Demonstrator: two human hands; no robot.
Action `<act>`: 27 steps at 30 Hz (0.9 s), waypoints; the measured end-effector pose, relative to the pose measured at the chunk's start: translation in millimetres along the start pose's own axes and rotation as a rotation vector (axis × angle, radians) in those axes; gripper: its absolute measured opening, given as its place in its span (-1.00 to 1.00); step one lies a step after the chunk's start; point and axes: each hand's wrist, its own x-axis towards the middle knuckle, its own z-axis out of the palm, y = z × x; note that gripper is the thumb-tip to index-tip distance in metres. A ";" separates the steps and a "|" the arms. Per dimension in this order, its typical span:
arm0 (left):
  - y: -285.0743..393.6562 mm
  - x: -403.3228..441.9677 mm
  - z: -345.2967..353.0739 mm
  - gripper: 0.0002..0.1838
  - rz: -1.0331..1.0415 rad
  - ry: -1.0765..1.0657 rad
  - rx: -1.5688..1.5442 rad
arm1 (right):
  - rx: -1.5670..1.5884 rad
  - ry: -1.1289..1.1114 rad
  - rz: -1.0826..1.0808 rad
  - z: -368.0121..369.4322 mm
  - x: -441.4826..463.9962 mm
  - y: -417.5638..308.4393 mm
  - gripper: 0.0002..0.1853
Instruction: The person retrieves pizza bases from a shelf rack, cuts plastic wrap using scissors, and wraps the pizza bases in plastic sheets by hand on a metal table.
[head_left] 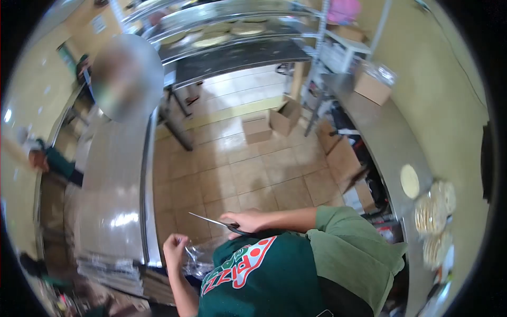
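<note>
My right hand grips a pair of scissors by the dark handle. The blades point left, over the tiled floor, and look closed or nearly so. Lower and to the left, my left hand has its fingers pinched at the edge of a clear plastic bag. The bag hangs crumpled between that hand and my dark green apron, which covers part of it. The scissors are apart from the bag.
A long steel table runs along my left, with stacked plastic packs at its near end. Cardboard boxes stand on the floor ahead. The right counter holds a dough round and bagged rounds. Other people are on the left.
</note>
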 end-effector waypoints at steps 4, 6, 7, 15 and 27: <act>-27.0 10.5 26.9 -0.88 -0.018 0.108 0.018 | 0.203 0.302 0.283 4.9 -54.7 48.5 -0.38; -14.3 14.8 52.4 -0.90 -0.017 0.020 0.053 | 0.327 0.451 0.333 6.0 -88.7 75.8 -0.46; -4.4 14.3 64.0 -0.91 -0.019 -0.017 0.073 | 0.396 0.494 0.330 3.4 -104.0 90.4 -0.50; 95.5 11.4 205.5 -0.93 0.325 -0.299 0.395 | 0.996 0.782 0.538 13.6 -262.1 172.9 -0.63; 226.6 -47.6 469.0 -0.85 0.602 -0.681 0.294 | 0.189 2.404 0.622 23.6 -552.8 212.7 -0.53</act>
